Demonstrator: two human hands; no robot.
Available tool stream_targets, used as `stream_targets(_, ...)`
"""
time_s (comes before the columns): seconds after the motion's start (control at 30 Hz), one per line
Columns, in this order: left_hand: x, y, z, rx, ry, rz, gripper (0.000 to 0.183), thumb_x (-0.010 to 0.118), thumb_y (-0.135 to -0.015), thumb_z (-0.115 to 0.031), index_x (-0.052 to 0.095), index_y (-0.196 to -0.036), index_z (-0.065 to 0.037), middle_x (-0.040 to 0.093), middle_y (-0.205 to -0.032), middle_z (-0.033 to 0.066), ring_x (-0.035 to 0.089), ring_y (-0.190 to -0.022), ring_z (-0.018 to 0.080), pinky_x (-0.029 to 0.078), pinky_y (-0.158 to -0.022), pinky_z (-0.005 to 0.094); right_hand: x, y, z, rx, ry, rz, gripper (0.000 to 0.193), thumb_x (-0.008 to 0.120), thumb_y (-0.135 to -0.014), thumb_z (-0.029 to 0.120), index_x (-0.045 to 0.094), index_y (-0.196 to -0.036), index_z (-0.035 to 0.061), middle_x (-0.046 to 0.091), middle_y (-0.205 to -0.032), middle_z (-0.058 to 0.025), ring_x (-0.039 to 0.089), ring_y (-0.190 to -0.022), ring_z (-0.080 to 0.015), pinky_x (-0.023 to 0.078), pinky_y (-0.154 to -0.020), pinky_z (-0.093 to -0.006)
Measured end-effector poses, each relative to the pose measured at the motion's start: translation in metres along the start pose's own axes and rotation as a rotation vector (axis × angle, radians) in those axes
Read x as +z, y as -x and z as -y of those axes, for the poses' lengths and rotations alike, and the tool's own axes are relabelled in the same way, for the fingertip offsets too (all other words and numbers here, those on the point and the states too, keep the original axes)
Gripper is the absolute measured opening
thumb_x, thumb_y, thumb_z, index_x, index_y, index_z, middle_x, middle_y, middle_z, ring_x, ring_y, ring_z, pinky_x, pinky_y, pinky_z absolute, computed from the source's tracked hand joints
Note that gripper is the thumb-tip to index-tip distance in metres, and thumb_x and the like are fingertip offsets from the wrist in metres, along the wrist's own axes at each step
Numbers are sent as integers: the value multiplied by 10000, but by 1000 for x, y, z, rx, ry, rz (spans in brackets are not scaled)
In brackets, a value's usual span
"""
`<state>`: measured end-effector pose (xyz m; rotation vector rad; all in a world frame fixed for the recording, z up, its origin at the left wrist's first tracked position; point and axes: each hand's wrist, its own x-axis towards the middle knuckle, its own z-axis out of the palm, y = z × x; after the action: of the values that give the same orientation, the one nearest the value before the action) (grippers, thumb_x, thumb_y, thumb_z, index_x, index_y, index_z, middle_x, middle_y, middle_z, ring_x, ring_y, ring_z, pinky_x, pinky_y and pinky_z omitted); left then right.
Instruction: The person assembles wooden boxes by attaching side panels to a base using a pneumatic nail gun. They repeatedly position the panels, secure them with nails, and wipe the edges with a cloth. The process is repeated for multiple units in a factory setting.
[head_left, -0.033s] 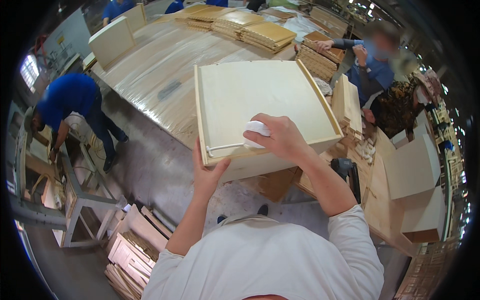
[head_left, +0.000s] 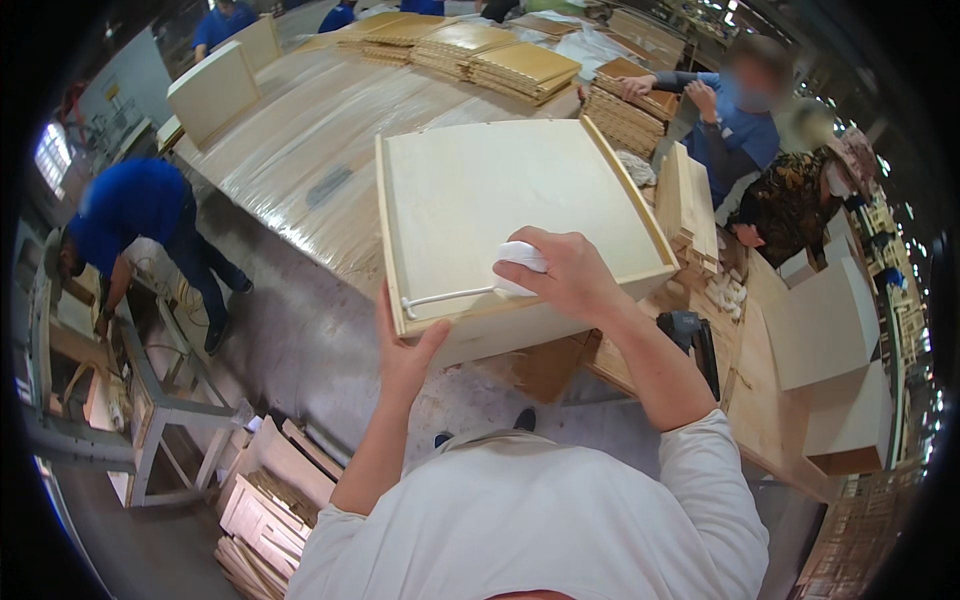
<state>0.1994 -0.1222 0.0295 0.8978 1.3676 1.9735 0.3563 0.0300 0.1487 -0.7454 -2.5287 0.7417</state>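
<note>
A pale wooden drawer box (head_left: 490, 190) is in front of me, a recessed flat panel facing up between raised edges. My left hand (head_left: 405, 350) is closed around its near left corner, thumb on the near side. In my right hand (head_left: 565, 275) is a white squeeze bottle (head_left: 520, 262), tilted over the panel beside the near edge. My fingers hide part of the bottle, and its tip is hard to make out. A white line of glue (head_left: 450, 297) runs along the near edge from the left corner to the bottle.
A plastic-covered table (head_left: 290, 190) holds stacks of wooden panels (head_left: 515, 70). At right are wooden boards (head_left: 685, 205), a black nail gun (head_left: 690, 340) and pale boxes (head_left: 820, 320). One person (head_left: 135, 220) bends over a frame at left; another (head_left: 740, 130) stands at far right.
The bottle has moved slightly right along the near edge of the drawer box, and the white line is longer. My left hand keeps the same corner. The whole view has shifted a little.
</note>
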Motion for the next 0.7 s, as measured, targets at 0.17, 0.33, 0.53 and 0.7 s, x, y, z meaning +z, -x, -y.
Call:
stream_targets(0.17, 3, 1, -2, -14, -39, -22, 924, 782, -740, -160, 220, -1464, -42, 370, -1391, 113, 394, -1272, 224, 346, -1056, 347, -31, 21, -33, 78, 43, -96, 353, 650, -850, 407, 660, -951, 69, 675, -794, -170, 656, -762, -346, 508, -696, -398)
stream_targets(0.33, 1, 2, 0, -61, -48, -38, 935, 781, -741, -159, 214, -1477, -60, 357, -1413, 106, 382, -1283, 218, 341, -1056, 340, -65, 41, -61, 171, 84, -148, 393, 646, -848, 433, 658, -989, 66, 677, -822, -176, 657, -800, -347, 507, -712, -399)
stream_targets(0.53, 1, 4, 0, -65, -69, -51, 934, 770, -750, -148, 202, -1487, -64, 357, -1420, 102, 383, -1281, 218, 351, -1047, 339, -99, 63, -90, 281, 234, -223, 427, 642, -845, 455, 665, -1025, 69, 682, -841, -175, 661, -812, -343, 513, -730, -399)
stream_targets(0.7, 4, 4, -4, -107, -62, -66, 928, 767, -756, -155, 203, -1488, -68, 361, -1418, 98, 387, -1277, 219, 356, -1042, 341, -123, 76, -107, 369, 267, -233, 449, 634, -842, 472, 667, -1040, 70, 687, -873, -176, 663, -841, -342, 511, -762, -394)
